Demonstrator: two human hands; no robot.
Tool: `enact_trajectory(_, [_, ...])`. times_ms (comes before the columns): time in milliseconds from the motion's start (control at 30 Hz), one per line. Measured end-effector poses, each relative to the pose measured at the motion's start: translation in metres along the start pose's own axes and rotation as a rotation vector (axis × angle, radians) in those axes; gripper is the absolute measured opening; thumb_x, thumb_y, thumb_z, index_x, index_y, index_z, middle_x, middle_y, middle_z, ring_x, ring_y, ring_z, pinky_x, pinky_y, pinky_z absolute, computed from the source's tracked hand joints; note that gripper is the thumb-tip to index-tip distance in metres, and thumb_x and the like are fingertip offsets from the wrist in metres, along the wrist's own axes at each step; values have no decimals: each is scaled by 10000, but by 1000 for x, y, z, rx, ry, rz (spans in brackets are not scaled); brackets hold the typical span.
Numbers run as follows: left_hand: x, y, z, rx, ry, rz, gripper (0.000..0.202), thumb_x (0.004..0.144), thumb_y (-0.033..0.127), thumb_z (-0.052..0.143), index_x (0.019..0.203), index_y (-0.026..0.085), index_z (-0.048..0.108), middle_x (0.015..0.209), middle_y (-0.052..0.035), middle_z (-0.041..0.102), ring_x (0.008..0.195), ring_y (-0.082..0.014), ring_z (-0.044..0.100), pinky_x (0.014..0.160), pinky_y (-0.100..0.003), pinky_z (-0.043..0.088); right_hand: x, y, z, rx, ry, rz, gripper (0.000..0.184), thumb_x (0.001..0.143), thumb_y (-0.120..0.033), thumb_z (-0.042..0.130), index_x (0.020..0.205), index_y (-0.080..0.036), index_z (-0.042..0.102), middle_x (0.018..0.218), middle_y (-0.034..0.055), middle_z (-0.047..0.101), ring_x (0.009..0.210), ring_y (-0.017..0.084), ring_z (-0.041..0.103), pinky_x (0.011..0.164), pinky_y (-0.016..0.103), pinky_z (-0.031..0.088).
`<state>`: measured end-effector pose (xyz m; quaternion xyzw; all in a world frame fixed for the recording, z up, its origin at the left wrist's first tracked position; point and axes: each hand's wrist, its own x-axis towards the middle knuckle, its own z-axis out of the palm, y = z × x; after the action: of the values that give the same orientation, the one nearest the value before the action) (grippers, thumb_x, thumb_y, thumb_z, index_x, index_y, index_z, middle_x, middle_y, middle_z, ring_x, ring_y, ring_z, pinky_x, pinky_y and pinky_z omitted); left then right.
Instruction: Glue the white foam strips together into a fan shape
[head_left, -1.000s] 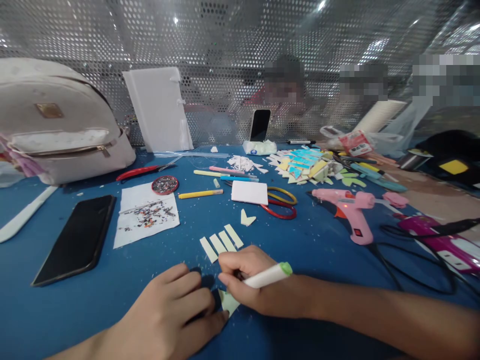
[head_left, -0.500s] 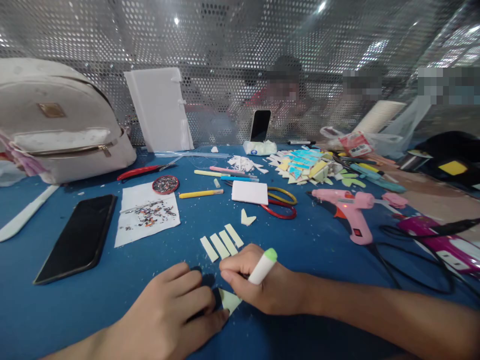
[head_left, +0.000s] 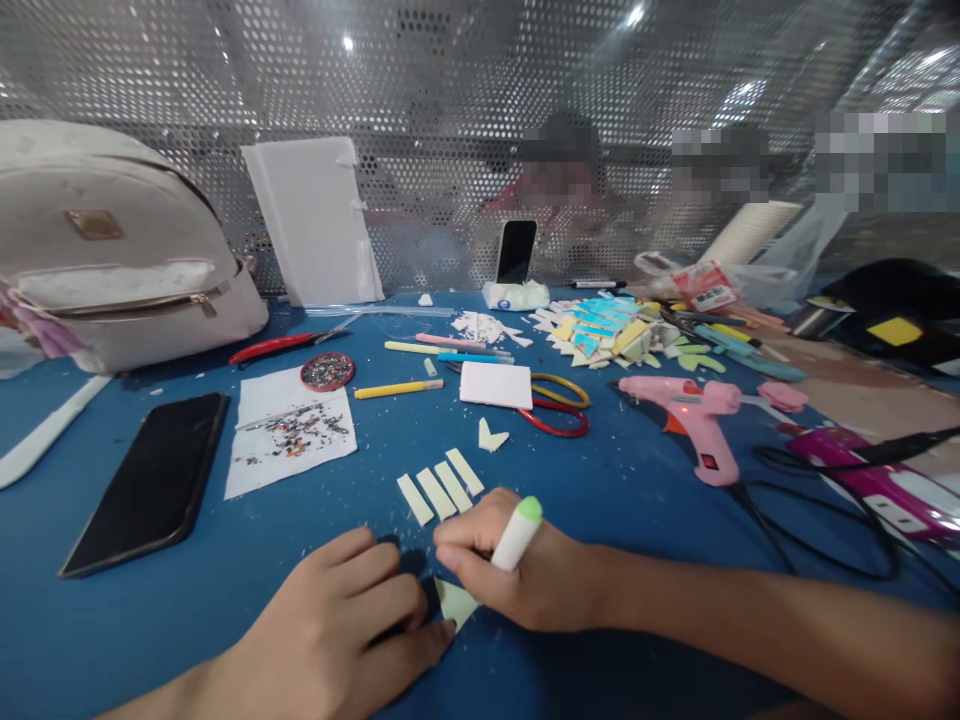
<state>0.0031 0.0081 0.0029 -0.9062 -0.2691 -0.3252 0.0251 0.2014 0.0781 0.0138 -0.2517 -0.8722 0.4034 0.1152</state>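
My right hand (head_left: 525, 570) is closed round a white marker with a green end (head_left: 517, 535); its lower tip is hidden behind my fingers. Under that hand lies a pale green triangular piece (head_left: 454, 602), flat on the blue table (head_left: 645, 640). My left hand (head_left: 337, 620) has its fingers curled, and its thumb presses the triangle's near edge down. Just beyond my hands are several pale green strips (head_left: 433, 490) in a row. A notched, V-shaped piece (head_left: 491, 436) sits farther back.
A pink glue gun (head_left: 694, 410) with a black cable lies to the right, near a magenta power strip (head_left: 862, 475). Scissors (head_left: 559, 418) lie partly under a white block (head_left: 495, 385). At left are a phone (head_left: 146, 480), speckled paper (head_left: 292, 430) and a backpack (head_left: 127, 250). Cut scraps (head_left: 607, 330) are heaped behind.
The marker stands slightly more upright, its green end a little farther left. The view has shifted slightly; my left thumb stays on the triangle.
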Motion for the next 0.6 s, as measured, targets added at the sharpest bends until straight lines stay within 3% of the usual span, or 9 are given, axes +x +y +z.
enact_trajectory(100, [-1, -1, 1, -6, 11, 4, 206, 965, 114, 557, 823, 180, 692, 649, 12, 616, 592, -148, 432, 585, -322, 264, -1, 0, 0, 43, 29, 37, 325, 909, -277, 500, 644, -197, 329, 554, -82, 309, 518, 81, 294, 535, 244, 229])
enact_trajectory(233, [0, -1, 1, -16, 2, 6, 201, 956, 106, 571, 806, 171, 685, 657, 11, 617, 593, -147, 437, 585, -322, 266, -1, 0, -1, 63, -20, 3, 379, 920, -250, 432, 594, -185, 251, 535, -76, 235, 498, 79, 247, 541, 251, 228])
enact_trajectory(367, [0, 0, 0, -31, -2, 0, 152, 943, 112, 601, 833, 170, 689, 669, 10, 623, 606, -153, 437, 594, -316, 271, 0, -1, -2, 177, 10, 87, 296, 871, -332, 570, 660, -193, 415, 577, -76, 415, 543, 80, 364, 526, 232, 250])
enact_trajectory(500, [-2, 0, 2, -17, -7, 5, 169, 943, 105, 594, 824, 174, 691, 668, 7, 612, 606, -156, 428, 600, -318, 262, -2, -3, -5, 129, -47, 55, 424, 929, -287, 441, 563, -192, 250, 518, -71, 242, 496, 78, 245, 517, 271, 203])
enact_trajectory(600, [-4, -1, 4, -24, -1, -1, 182, 961, 114, 565, 853, 181, 696, 679, 4, 611, 603, -158, 424, 599, -323, 259, -4, -2, -5, 254, -51, 63, 425, 940, -318, 418, 556, -201, 278, 516, -68, 268, 495, 81, 248, 484, 262, 203])
